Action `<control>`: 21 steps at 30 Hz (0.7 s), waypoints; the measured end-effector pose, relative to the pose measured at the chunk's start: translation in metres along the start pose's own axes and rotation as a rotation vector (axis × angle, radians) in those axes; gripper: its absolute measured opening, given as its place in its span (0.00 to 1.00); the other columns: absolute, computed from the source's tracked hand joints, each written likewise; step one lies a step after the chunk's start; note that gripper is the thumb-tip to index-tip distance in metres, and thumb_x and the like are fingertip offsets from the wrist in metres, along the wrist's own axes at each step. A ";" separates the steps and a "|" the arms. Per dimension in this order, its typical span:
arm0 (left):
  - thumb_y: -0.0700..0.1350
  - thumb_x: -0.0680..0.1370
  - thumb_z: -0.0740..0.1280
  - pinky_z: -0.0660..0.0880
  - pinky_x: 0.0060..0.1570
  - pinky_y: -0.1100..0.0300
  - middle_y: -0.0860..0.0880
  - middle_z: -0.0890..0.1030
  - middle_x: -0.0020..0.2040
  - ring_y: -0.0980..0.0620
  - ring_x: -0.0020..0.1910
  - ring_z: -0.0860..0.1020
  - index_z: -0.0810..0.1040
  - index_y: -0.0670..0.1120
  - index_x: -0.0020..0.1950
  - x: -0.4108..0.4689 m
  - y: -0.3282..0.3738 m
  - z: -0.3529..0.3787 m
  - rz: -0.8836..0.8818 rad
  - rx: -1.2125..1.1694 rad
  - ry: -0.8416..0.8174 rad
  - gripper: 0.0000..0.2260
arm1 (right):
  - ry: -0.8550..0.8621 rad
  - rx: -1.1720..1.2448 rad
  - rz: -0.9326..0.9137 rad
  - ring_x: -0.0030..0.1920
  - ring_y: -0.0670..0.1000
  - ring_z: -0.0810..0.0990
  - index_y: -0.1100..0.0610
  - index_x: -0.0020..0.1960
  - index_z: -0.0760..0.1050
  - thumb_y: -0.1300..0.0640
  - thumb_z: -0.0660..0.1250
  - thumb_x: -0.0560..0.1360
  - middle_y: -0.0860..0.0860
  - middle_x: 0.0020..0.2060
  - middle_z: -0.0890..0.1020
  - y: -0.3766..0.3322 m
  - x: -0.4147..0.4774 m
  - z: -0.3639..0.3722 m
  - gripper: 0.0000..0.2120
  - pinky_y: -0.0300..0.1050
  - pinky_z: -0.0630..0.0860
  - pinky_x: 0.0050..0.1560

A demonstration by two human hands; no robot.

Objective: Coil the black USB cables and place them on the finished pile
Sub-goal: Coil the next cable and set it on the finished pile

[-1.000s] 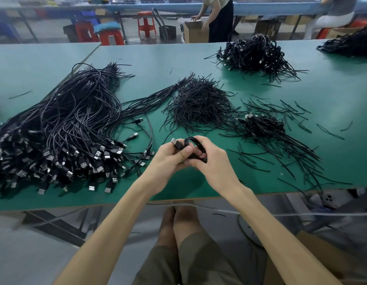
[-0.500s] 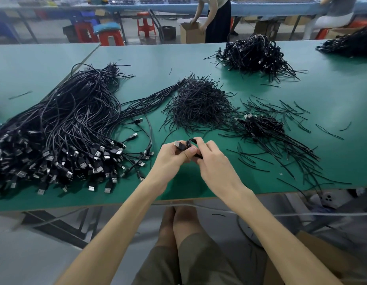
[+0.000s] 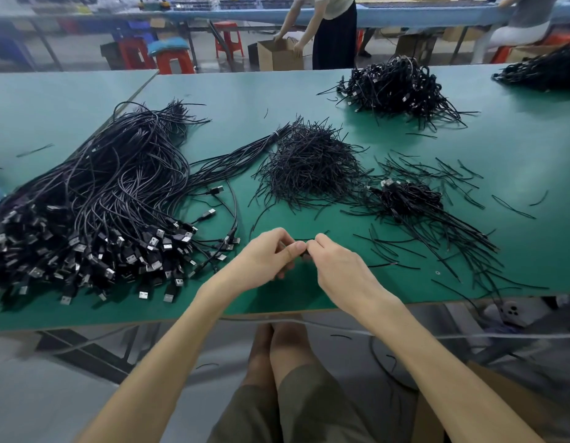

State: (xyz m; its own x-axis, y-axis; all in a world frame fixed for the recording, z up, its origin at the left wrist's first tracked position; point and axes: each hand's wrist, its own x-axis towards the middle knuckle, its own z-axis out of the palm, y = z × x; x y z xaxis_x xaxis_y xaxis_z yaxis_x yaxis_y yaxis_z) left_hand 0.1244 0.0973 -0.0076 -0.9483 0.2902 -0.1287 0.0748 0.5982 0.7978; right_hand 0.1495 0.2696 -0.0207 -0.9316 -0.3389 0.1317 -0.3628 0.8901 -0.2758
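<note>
My left hand and my right hand meet over the green table near its front edge, fingers curled round a small coiled black USB cable that is almost wholly hidden between them. A big heap of uncoiled black USB cables lies to the left, plugs toward me. A small pile of coiled cables sits to the right among loose black ties. A mound of black twist ties lies straight ahead.
A larger pile of coiled cables sits at the far right of the table, another dark pile at the right edge. Behind the table a person bends over a cardboard box. Red stools stand on the floor.
The coil's loop, visible above my fingers earlier, is now squeezed down and hidden between both hands. My hands have closed in tighter together.
</note>
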 end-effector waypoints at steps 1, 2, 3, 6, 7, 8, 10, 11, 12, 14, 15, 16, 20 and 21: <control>0.54 0.85 0.60 0.71 0.32 0.61 0.52 0.79 0.36 0.55 0.32 0.76 0.74 0.46 0.50 -0.001 0.002 -0.001 0.009 0.124 -0.036 0.13 | -0.004 -0.003 -0.007 0.35 0.51 0.64 0.58 0.56 0.72 0.70 0.56 0.79 0.49 0.45 0.67 0.000 0.000 0.000 0.12 0.47 0.64 0.36; 0.56 0.85 0.57 0.69 0.33 0.59 0.52 0.77 0.37 0.53 0.33 0.75 0.72 0.46 0.50 -0.001 0.004 -0.001 0.025 0.249 -0.069 0.15 | -0.007 -0.007 -0.019 0.36 0.52 0.65 0.58 0.56 0.72 0.70 0.56 0.79 0.49 0.45 0.67 0.000 0.000 0.000 0.12 0.47 0.64 0.36; 0.57 0.86 0.53 0.67 0.35 0.56 0.51 0.76 0.38 0.51 0.36 0.74 0.71 0.45 0.49 -0.002 0.006 -0.002 0.046 0.356 -0.095 0.17 | -0.006 -0.010 -0.032 0.37 0.52 0.65 0.58 0.57 0.72 0.70 0.56 0.79 0.48 0.45 0.67 0.001 0.000 0.000 0.13 0.46 0.64 0.37; 0.62 0.84 0.47 0.70 0.42 0.51 0.47 0.76 0.42 0.46 0.41 0.74 0.72 0.43 0.47 -0.006 0.013 -0.002 0.073 0.432 -0.144 0.25 | 0.026 0.011 -0.048 0.38 0.51 0.64 0.57 0.57 0.74 0.71 0.56 0.78 0.48 0.45 0.66 0.003 -0.001 -0.003 0.14 0.47 0.64 0.37; 0.63 0.83 0.46 0.73 0.45 0.50 0.46 0.78 0.44 0.45 0.42 0.76 0.73 0.42 0.49 -0.007 0.014 -0.003 0.067 0.415 -0.142 0.28 | 0.036 0.026 -0.053 0.38 0.51 0.64 0.57 0.57 0.74 0.71 0.56 0.78 0.48 0.45 0.67 0.003 -0.001 -0.004 0.15 0.48 0.66 0.37; 0.65 0.82 0.46 0.75 0.46 0.49 0.47 0.79 0.45 0.45 0.43 0.77 0.75 0.42 0.50 -0.007 0.014 -0.003 0.066 0.406 -0.127 0.30 | 0.042 0.045 -0.056 0.38 0.51 0.65 0.58 0.57 0.74 0.71 0.56 0.78 0.49 0.45 0.68 0.002 -0.001 -0.004 0.14 0.49 0.68 0.37; 0.65 0.83 0.47 0.74 0.43 0.50 0.50 0.79 0.44 0.46 0.42 0.77 0.75 0.43 0.49 -0.008 0.013 -0.004 0.077 0.417 -0.073 0.29 | 0.049 0.092 -0.057 0.38 0.53 0.69 0.58 0.57 0.74 0.70 0.56 0.80 0.51 0.47 0.71 0.001 -0.001 -0.006 0.12 0.54 0.75 0.40; 0.64 0.84 0.47 0.73 0.41 0.50 0.51 0.78 0.42 0.47 0.40 0.77 0.74 0.44 0.48 -0.007 0.011 -0.003 0.086 0.429 -0.041 0.27 | 0.054 0.123 -0.058 0.39 0.55 0.73 0.59 0.57 0.73 0.67 0.57 0.82 0.52 0.48 0.72 0.001 -0.001 -0.006 0.09 0.56 0.76 0.43; 0.62 0.84 0.48 0.73 0.41 0.50 0.50 0.77 0.41 0.45 0.40 0.76 0.73 0.44 0.46 -0.006 0.010 -0.002 0.093 0.438 -0.009 0.26 | 0.059 0.161 -0.061 0.41 0.57 0.76 0.59 0.57 0.73 0.64 0.57 0.84 0.53 0.49 0.73 0.001 -0.002 -0.006 0.07 0.58 0.77 0.45; 0.60 0.85 0.50 0.70 0.39 0.48 0.47 0.76 0.39 0.43 0.38 0.75 0.69 0.44 0.42 -0.004 0.007 0.002 0.101 0.429 0.058 0.24 | 0.067 0.226 -0.064 0.46 0.58 0.79 0.60 0.60 0.72 0.61 0.59 0.84 0.53 0.53 0.75 0.002 -0.001 -0.005 0.06 0.57 0.77 0.49; 0.60 0.85 0.51 0.69 0.38 0.48 0.47 0.75 0.38 0.43 0.37 0.74 0.67 0.44 0.40 -0.004 0.006 0.004 0.106 0.417 0.091 0.23 | 0.063 0.230 -0.062 0.48 0.57 0.79 0.59 0.61 0.71 0.62 0.60 0.83 0.53 0.54 0.75 0.002 0.000 -0.004 0.07 0.56 0.77 0.50; 0.59 0.85 0.51 0.68 0.36 0.49 0.47 0.75 0.36 0.43 0.36 0.73 0.66 0.44 0.39 -0.004 0.005 0.006 0.117 0.406 0.119 0.23 | 0.056 0.211 -0.059 0.47 0.57 0.79 0.59 0.61 0.71 0.63 0.61 0.83 0.52 0.55 0.74 0.002 0.002 -0.002 0.08 0.56 0.78 0.49; 0.60 0.85 0.53 0.67 0.35 0.50 0.49 0.73 0.34 0.45 0.33 0.71 0.65 0.44 0.37 -0.003 0.004 0.009 0.140 0.338 0.143 0.24 | 0.094 0.082 -0.068 0.38 0.51 0.71 0.59 0.60 0.70 0.62 0.61 0.83 0.51 0.50 0.71 0.002 0.003 0.001 0.06 0.54 0.78 0.42; 0.59 0.85 0.53 0.66 0.35 0.50 0.49 0.72 0.33 0.46 0.32 0.69 0.65 0.44 0.37 -0.003 0.004 0.008 0.139 0.309 0.139 0.24 | 0.114 0.060 -0.075 0.37 0.50 0.69 0.59 0.60 0.70 0.60 0.61 0.84 0.50 0.49 0.70 0.002 0.002 0.001 0.05 0.52 0.78 0.40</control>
State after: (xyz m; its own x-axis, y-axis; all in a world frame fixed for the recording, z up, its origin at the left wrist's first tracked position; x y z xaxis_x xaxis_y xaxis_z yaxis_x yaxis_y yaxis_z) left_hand 0.1298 0.1053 -0.0089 -0.9538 0.2932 0.0664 0.2753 0.7635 0.5841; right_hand 0.1469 0.2709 -0.0219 -0.8942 -0.3640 0.2604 -0.4354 0.8424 -0.3175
